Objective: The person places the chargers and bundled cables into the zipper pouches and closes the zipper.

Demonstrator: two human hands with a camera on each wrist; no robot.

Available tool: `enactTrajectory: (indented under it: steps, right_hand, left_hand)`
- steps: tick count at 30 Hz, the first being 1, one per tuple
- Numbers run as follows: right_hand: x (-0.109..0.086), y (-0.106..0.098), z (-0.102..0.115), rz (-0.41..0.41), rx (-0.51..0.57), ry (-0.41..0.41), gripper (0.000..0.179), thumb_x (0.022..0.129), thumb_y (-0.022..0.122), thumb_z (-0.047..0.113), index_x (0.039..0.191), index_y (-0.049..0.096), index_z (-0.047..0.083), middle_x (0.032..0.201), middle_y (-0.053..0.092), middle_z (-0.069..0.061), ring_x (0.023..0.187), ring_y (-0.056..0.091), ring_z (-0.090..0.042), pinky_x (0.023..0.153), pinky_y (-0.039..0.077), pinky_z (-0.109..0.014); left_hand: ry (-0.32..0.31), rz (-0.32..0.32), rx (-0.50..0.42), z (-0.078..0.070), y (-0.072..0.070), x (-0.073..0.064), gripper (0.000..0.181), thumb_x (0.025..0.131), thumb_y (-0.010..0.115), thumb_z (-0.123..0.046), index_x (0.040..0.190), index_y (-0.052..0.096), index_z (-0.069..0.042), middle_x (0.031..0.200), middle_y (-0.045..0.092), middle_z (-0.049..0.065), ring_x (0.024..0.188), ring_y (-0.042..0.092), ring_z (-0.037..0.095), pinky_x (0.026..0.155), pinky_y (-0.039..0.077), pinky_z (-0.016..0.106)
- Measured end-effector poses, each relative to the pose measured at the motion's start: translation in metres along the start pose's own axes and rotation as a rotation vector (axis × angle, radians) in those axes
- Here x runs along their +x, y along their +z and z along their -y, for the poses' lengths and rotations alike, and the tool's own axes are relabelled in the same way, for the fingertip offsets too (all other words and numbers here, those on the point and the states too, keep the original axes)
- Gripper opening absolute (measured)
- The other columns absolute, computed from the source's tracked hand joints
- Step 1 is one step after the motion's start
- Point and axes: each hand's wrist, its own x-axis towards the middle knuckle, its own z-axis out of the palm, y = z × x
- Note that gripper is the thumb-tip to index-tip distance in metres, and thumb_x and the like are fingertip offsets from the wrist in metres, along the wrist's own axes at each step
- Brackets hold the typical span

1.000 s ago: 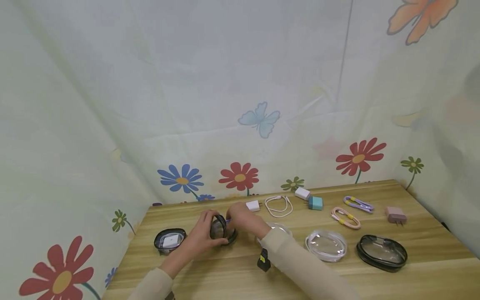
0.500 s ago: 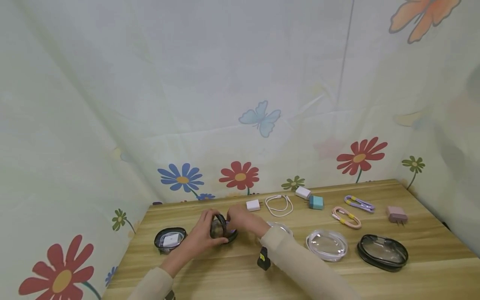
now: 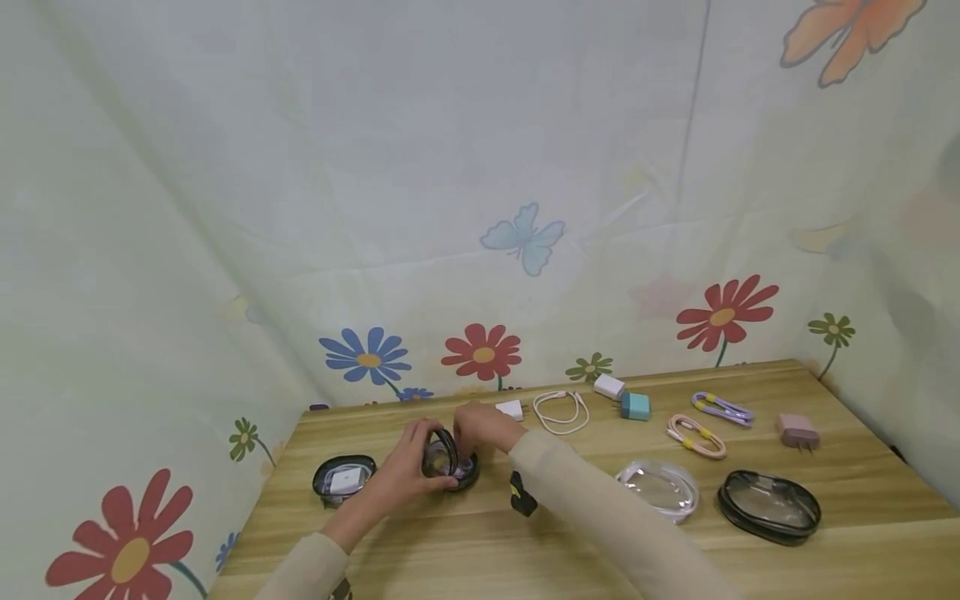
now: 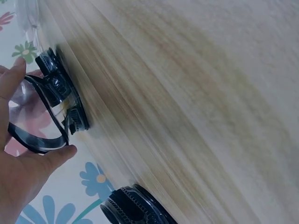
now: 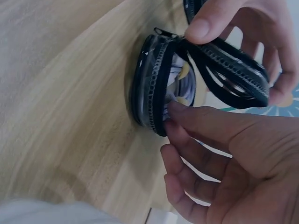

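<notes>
A clear zip pouch with black trim (image 5: 153, 88) lies unzipped on the table, its lid (image 5: 233, 70) tilted up. My left hand (image 3: 408, 462) grips this lid between thumb and fingers, keeping it raised off the base. Inside the base sits a coiled pale purple cable (image 5: 187, 86) with yellow ties. My right hand (image 5: 229, 154) reaches in at the rim, thumb and forefinger pinching the edge of the coil. Its other fingers curl outside the pouch, and the thumb hides part of the cable.
To the left is a black-trimmed pouch (image 3: 330, 496) holding a white charger (image 3: 346, 479). Behind stand a white charger (image 3: 512, 409), a teal charger (image 3: 635, 407) and a pink charger (image 3: 798, 431). Coiled cables lie near them. A white-trimmed pouch (image 3: 686, 500) and another black-trimmed pouch (image 3: 770, 525) lie right.
The purple cable, partly visible above the pouch earlier, now sits down inside it. My right forearm has shifted slightly, its sleeve now covering a clear pouch. The left hand keeps its grip.
</notes>
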Motion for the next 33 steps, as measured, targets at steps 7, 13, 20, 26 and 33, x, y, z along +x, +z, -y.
enactTrajectory:
  steps: [7, 13, 20, 26, 33]
  right_hand:
    - [0.012, 0.007, 0.001, -0.005, -0.052, 0.065, 0.019, 0.075, 0.087, 0.013, 0.067, 0.071, 0.015, 0.063, 0.059, 0.004, 0.056, 0.049, -0.013, 0.050, 0.041, -0.028]
    - [0.042, 0.015, -0.019, 0.108, -0.030, 0.021, 0.014, 0.080, 0.082, 0.016, 0.069, 0.073, 0.015, 0.064, 0.063, 0.003, 0.056, 0.053, -0.013, 0.052, 0.043, -0.028]
    - [0.001, -0.025, -0.010, 0.100, -0.014, -0.071, 0.016, 0.090, 0.077, 0.013, 0.105, 0.079, 0.013, 0.099, 0.075, 0.001, 0.084, 0.070, -0.014, 0.075, 0.057, -0.028]
    - [-0.020, -0.034, -0.011, -0.004, -0.097, -0.155, 0.014, 0.087, 0.080, 0.015, 0.101, 0.080, 0.012, 0.103, 0.076, 0.001, 0.098, 0.068, -0.017, 0.083, 0.054, -0.028]
    - [-0.022, -0.033, -0.033, -0.059, -0.094, -0.189, 0.014, 0.087, 0.079, 0.015, 0.101, 0.079, 0.010, 0.101, 0.075, -0.001, 0.099, 0.069, -0.020, 0.085, 0.055, -0.033]
  left_hand:
    - [0.034, -0.012, -0.001, -0.004, -0.001, 0.001, 0.081, 0.076, 0.092, -0.034, 0.138, 0.044, -0.013, 0.139, 0.044, 0.012, 0.128, 0.052, 0.031, 0.103, 0.048, 0.051]
    - [0.020, 0.007, 0.008, -0.007, -0.001, 0.001, 0.080, 0.076, 0.091, -0.034, 0.138, 0.044, -0.013, 0.141, 0.043, 0.012, 0.130, 0.050, 0.031, 0.104, 0.048, 0.049]
    - [0.017, 0.037, 0.038, -0.007, -0.004, 0.000, 0.083, 0.080, 0.088, -0.037, 0.147, 0.045, -0.013, 0.152, 0.038, 0.016, 0.137, 0.044, 0.037, 0.105, 0.045, 0.056]
    - [0.006, 0.102, 0.073, -0.003, -0.003, 0.000, 0.084, 0.084, 0.083, -0.043, 0.154, 0.043, -0.017, 0.159, 0.032, 0.021, 0.143, 0.036, 0.043, 0.106, 0.042, 0.061]
    - [-0.013, 0.120, 0.068, -0.002, 0.000, 0.005, 0.082, 0.084, 0.083, -0.044, 0.153, 0.045, -0.020, 0.159, 0.033, 0.019, 0.143, 0.036, 0.042, 0.106, 0.042, 0.061]
